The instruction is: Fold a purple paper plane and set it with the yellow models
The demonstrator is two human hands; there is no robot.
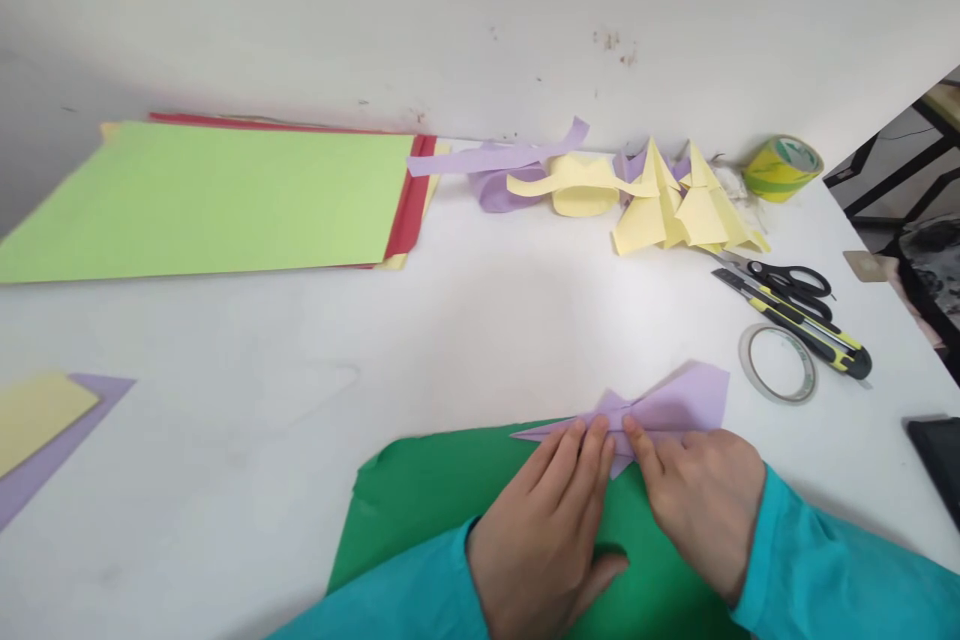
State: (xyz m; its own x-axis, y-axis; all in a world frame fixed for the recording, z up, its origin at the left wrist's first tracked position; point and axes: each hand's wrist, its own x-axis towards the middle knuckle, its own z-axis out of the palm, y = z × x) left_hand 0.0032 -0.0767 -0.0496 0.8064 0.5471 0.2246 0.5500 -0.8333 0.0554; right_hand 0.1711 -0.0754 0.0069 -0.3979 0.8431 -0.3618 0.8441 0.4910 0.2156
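Left hand (pixel 551 530), fingers straight and unclenched, presses flat on the middle of a lavender, long-pointed folded paper form (pixel 686 400), grasping nothing. That form lies along the far edge of a dark green paper sheet (pixel 442 495), narrow tip to the left, flared end to the right. Right hand (pixel 701 500) sets its index fingertip on the form just beside the left fingers, the others curled; whether they pinch paper I cannot tell. The step in hand looks like flattening a crease; the next move seems to call for even pressure along the fold, layers kept aligned. Farther right, a clear ring-shaped tape roll (pixel 745 360) lies apart.
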